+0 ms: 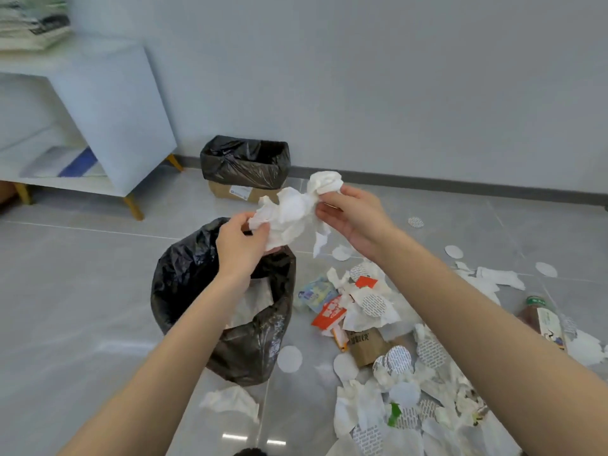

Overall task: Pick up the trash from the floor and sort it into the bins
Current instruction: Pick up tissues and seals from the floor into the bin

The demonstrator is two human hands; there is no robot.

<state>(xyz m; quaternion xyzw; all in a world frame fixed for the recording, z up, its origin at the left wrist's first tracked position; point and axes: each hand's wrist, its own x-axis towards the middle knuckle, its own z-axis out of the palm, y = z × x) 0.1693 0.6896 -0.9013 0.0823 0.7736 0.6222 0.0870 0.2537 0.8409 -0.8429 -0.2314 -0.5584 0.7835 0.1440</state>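
The tissue wad [296, 212] is held in the air above the far rim of the near bin [184, 278], with the far bin [245, 161] beyond it by the wall. It is loose and crumpled, with a tail hanging below the right hand; if either pinch slackens before the wad is over the opening, a piece could likely tear off or fall beside the bag rather than in it, onto the floor [82, 291]. The left hand [241, 241] is closed on the wad's lower left edge, fingers curled, forearm reaching up from below. The right hand [348, 215] clamps its upper right part between thumb and fingertips, palm turned inward, above the litter pile [378, 324].
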